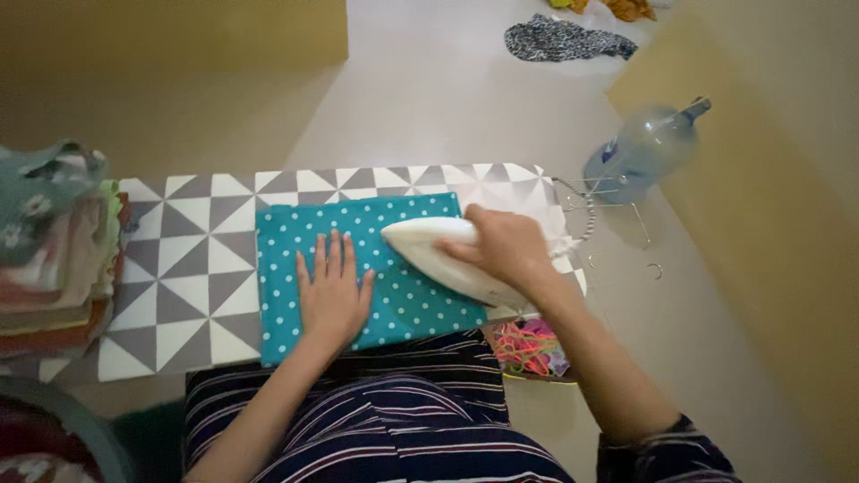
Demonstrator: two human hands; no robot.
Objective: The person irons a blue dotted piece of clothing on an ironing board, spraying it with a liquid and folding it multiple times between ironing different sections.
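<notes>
step: ironing mid-pass | right hand (506,246) grip clamped on white iron (438,259), pressing teal dotted cloth (358,268) on ironing board (179,259) | left hand (331,295) flat, fingers apart, pinning cloth | next move likely called for gliding over unpressed cloth

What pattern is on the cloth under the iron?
Teal with small white polka dots, seen in the head view.

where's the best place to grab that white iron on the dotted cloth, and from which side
By its top handle, from above on the right. The iron lies sole-down on the teal dotted cloth, and the right hand already wraps it that way.
</notes>
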